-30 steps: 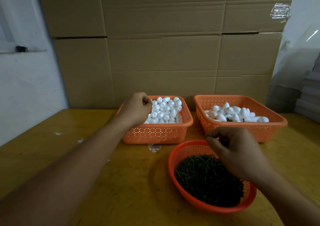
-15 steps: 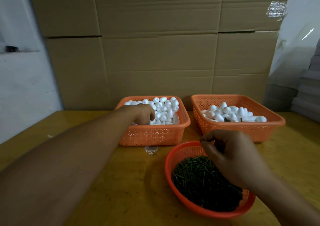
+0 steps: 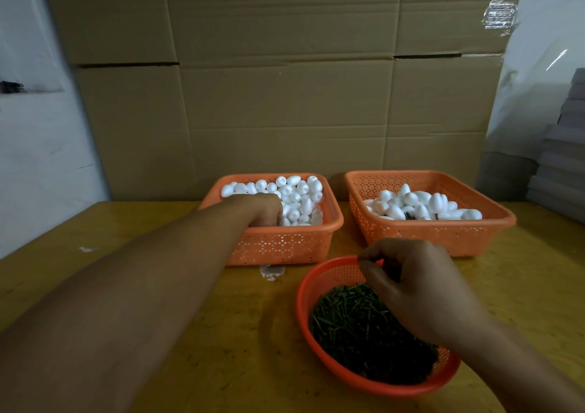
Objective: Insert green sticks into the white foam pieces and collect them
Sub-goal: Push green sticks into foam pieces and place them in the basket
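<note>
Small white egg-shaped foam pieces (image 3: pixel 297 195) are heaped in the left square orange basket (image 3: pixel 285 244), filling it nearly to the rim. A smaller heap of foam pieces with sticks (image 3: pixel 421 205) is seen in the right square orange basket (image 3: pixel 443 235), green showing between a few of them. Short dark green sticks (image 3: pixel 357 324) are piled loosely in the round orange basket (image 3: pixel 304 301) nearest the viewer.

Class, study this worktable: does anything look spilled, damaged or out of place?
Only small things: a white scrap lies on the table in front of the left basket, and white flecks mark the left side. The baskets sit upright; nothing has spilled.
</note>
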A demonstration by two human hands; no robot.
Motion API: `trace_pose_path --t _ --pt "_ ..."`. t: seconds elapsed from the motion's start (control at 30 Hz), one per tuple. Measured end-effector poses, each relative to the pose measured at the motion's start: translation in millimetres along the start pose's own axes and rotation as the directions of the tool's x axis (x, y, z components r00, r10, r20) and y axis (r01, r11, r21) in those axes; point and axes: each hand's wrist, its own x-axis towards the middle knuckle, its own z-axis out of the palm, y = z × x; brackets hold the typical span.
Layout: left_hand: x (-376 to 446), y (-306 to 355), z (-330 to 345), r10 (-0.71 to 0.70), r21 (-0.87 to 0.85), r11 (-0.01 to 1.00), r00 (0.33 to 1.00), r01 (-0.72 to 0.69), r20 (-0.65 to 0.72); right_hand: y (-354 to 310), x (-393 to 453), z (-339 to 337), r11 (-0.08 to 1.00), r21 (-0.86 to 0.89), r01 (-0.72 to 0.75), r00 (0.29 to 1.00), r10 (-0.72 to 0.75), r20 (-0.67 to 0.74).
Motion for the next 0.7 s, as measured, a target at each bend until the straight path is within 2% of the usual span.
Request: trace_pose_path --t 0.13,0.33,0.47,0.6,0.7 --pt "-2 1 -1 -0.034 -0.035 0.999 0.999 0.035 0.028 0 0 1 1.000 -0.004 0.003 1.000 -0.003 0.013" --pt "4 -6 1 -0.073 0.002 0.997 0.997 0.073 -0.036 -1 -1 1 1.000 -0.017 0.003 1.000 -0.003 0.025" --pt "-2 -8 -5 -0.076 0.016 0.997 0.983 0.080 -0.165 -1 -1 0 1.000 -0.020 -0.004 1.000 0.005 0.030" --pt "-10 -12 -13 -0.033 -0.248 0.969 0.979 -0.019 -0.203 -3 -1 -1 1.000 -0.029 -0.001 0.999 0.002 0.038" --pt "-24 -5 -15 -0.021 -0.427 0.891 0.926 -0.154 -0.377 -5 -1 -2 0.999 -0.048 -0.009 0.999 0.011 0.048"
